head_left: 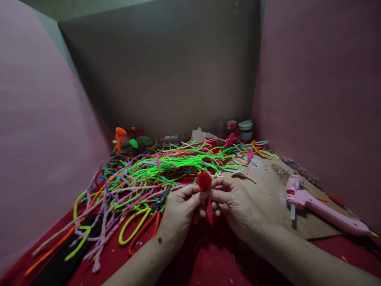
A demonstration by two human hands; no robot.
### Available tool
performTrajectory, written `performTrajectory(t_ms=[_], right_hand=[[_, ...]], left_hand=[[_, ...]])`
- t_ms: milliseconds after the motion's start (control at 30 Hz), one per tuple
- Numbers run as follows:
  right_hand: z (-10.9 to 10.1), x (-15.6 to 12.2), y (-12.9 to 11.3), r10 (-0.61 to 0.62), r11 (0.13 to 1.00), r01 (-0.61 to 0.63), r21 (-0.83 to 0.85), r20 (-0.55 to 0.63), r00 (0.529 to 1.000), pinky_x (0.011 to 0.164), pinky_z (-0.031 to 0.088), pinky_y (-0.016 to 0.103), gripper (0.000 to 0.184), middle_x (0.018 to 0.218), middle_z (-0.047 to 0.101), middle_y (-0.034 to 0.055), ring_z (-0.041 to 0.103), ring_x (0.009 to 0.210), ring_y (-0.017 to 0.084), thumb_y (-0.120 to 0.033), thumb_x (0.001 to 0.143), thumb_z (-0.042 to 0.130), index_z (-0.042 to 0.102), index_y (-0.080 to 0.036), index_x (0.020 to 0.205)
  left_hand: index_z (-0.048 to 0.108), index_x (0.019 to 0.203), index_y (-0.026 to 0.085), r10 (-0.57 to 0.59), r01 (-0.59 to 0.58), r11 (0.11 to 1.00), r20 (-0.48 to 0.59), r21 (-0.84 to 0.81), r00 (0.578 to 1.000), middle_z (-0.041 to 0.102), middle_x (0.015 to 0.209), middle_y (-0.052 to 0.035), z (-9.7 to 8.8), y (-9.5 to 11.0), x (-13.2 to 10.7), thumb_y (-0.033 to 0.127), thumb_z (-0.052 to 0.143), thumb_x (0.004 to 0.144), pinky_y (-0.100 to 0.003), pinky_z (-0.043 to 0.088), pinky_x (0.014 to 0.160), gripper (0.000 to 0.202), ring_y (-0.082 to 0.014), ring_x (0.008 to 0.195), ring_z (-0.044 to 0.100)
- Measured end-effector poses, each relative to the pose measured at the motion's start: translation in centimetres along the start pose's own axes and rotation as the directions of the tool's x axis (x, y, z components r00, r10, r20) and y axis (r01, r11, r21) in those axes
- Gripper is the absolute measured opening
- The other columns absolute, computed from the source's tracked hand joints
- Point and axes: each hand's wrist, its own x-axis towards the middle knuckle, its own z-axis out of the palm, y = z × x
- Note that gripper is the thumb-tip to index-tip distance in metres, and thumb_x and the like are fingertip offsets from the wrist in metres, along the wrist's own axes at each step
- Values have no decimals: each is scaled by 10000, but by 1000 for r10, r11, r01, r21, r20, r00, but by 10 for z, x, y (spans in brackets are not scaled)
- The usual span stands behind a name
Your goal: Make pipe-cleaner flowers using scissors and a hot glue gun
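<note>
A small round coil of red pipe cleaner [204, 181] is held up between my two hands, above the red cloth. My left hand [186, 204] pinches it from the left with thumb and forefinger. From the right, my right hand [230, 200] grips it with thumb and fingertips. A bit of red hangs below the fingers, partly hidden by them. Just left of my left hand lie scissors [138, 228] with a yellow and a red handle loop. Behind my hands spreads a heap of pipe cleaners [178, 163] in green, pink, orange, purple and white.
On the right, a pink glue gun [321, 206] lies on a brown board [262, 186], its cord leaving at the right edge. An orange pipe-cleaner flower [119, 139] stands at the back left. A lidded container [245, 129] sits at the back right. Pink panels [321, 99] flank both sides.
</note>
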Motion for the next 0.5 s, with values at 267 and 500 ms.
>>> performTrajectory(t_ms=[267,500], right_hand=[[-1,0,-1,25,1000,-25,-3,37,999,378,328,187,198,513,532,-56,463,390,69,-181,591,689,570,-170,750],[3,-4,-8,-44,990,50,-131,46,998,418,273,198,198,516,509,-43,396,412,50,-273,617,721,597,-134,684]], left_hand=[[618,781,130,6,-7,1000,83,10,997,590,563,0,0,2,-1,313,590,769,-163,297,388,185,-51,401,433],[620,703,130,57,-63,988,50,139,997,498,515,34,2,5,-5,295,597,747,-168,320,417,172,-50,424,396]])
